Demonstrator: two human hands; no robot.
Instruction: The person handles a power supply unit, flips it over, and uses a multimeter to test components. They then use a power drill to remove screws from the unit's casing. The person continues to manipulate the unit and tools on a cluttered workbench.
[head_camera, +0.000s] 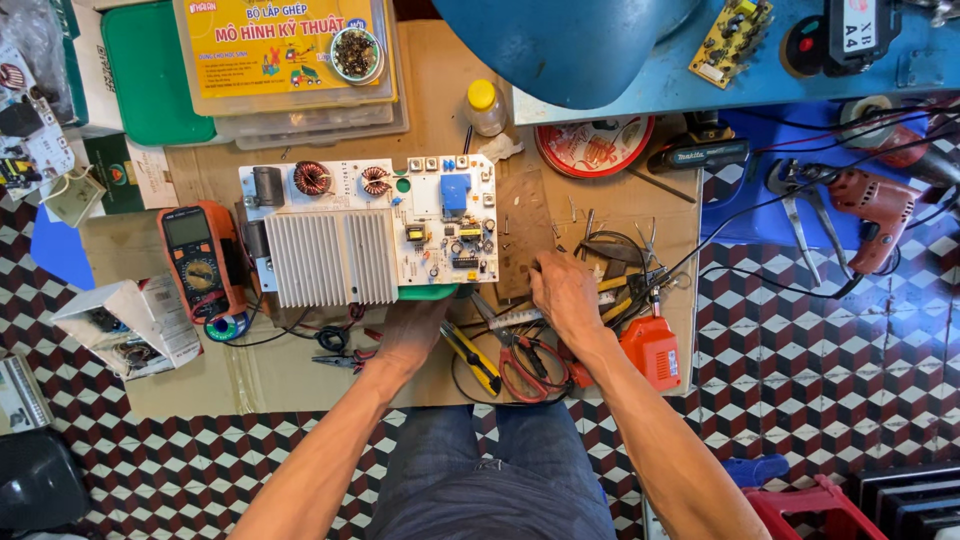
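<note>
The left hand braces the circuit board's near edge, fingers hidden; the right hand's fingers curl among loose tools, nothing lifted yet.

We see two bare forearms, no sleeves reaching the wrists or elbows in view. No watch, no bracelet, no gloves on the left hand or the right hand. No rings that we can make out on the fingers. Below, we see the lap in blue denim jeans, dark-washed, with a visible seam between the legs. Upper body is out of frame.
</note>
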